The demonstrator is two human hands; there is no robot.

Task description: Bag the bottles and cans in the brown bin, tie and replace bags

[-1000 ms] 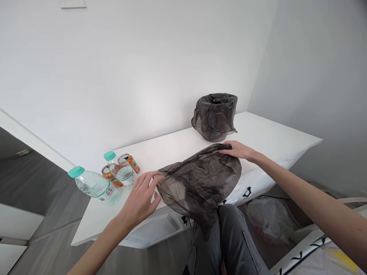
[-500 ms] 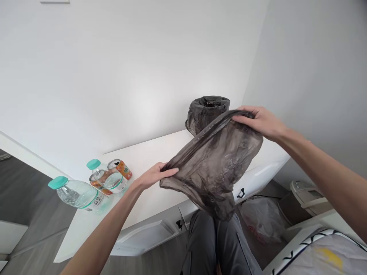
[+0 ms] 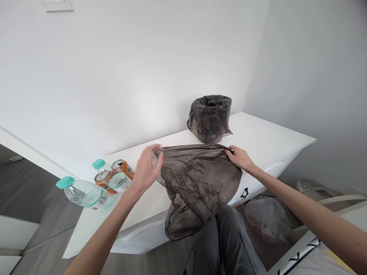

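One white cabinet bears a bag-lined container. Nearer than the container, a dark bag hangs lower than before, uncovering it. Left of the container are two green-capped bottles. The right hand pinches the bag's rim; the left hand's fingers have spread, and whether it grips I cannot tell. Two orange cans sit partly behind the bottles.

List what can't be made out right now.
Head view throughout:
Left hand: blurred, so its grip on the bag is unclear.
Liner: contents lost in its dark inside.
Left can: partly hidden by the right bottle.
Wall plate: cut off by the top edge.
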